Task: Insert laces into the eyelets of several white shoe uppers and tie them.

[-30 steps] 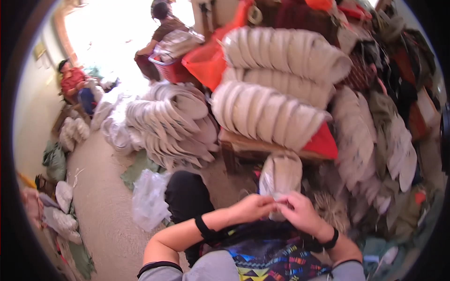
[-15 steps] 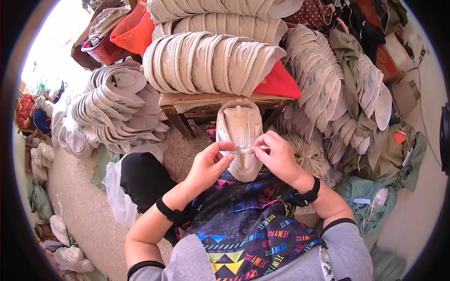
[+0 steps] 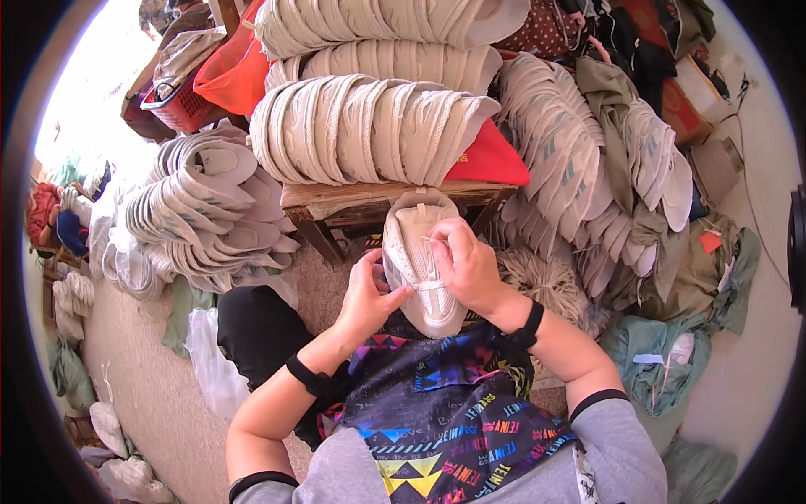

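Observation:
A cream shoe upper lies in front of me, its toe pointing toward my body and its opening away. A pale shoelace crosses its front near the toe. My left hand grips the upper's left edge, thumb on top beside the lace and fingers curled down the side. Over the right half of the upper, my right hand is closed in a pinch on the lace, near the middle of the tongue. The right-hand eyelets are partly hidden behind that hand.
Nested cream uppers lie on a wooden stool just beyond, with red cloth there. More stacks stand left and right. A bundle of laces hangs near my right forearm. A plastic bag is beside my left knee.
My right hand has moved up and away from the toe, toward the tongue, with the lace. My left hand has shifted from the lace to the upper's left side. The lace now lies across the front.

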Tool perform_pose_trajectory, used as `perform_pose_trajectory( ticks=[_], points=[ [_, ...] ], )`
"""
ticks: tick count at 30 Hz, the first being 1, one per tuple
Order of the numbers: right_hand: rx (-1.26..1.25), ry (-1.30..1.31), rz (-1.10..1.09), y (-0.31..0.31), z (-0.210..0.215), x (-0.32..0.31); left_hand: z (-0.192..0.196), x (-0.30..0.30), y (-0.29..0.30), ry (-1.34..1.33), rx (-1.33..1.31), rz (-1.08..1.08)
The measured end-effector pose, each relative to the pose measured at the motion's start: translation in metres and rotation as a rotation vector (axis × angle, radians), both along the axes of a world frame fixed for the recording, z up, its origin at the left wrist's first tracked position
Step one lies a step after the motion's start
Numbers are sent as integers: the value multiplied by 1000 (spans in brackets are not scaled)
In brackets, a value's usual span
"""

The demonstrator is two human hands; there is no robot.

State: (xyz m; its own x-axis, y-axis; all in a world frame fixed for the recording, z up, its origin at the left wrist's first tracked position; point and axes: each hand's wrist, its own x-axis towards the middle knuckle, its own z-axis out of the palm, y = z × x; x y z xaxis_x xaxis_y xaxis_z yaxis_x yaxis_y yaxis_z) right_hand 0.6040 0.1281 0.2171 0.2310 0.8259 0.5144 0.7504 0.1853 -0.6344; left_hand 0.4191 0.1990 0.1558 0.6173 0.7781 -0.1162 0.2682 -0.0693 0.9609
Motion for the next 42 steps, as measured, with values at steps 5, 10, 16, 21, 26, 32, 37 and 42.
perform_pose_trajectory(
  ticks=[5, 10, 16, 21, 26, 32, 37, 42],
  points=[
    [62, 14, -1, 8, -8, 16, 41, 5, -3, 95, 202, -26],
    [9, 133, 21, 9, -13, 26, 51, 8, 6, 230, 228, -205],
    [-89, 406, 74, 18, -27, 37, 29, 8, 13, 175, 247, -186],
    [-274, 558, 49, -8, -23, 37, 30, 1, 2, 251, 503, -73],
    [-426, 323, -33, -40, -1, 15, 45, 9, -19, -90, 205, -128],
    [-382, -75, -62, -35, 5, 10, 46, 12, -22, -242, -69, -175],
    [-445, 66, 120, -23, 2, 23, 46, 13, -15, -191, -111, -206],
    [-504, 181, 189, -22, 5, 21, 45, 12, -16, -196, -120, -208]
  ],
)
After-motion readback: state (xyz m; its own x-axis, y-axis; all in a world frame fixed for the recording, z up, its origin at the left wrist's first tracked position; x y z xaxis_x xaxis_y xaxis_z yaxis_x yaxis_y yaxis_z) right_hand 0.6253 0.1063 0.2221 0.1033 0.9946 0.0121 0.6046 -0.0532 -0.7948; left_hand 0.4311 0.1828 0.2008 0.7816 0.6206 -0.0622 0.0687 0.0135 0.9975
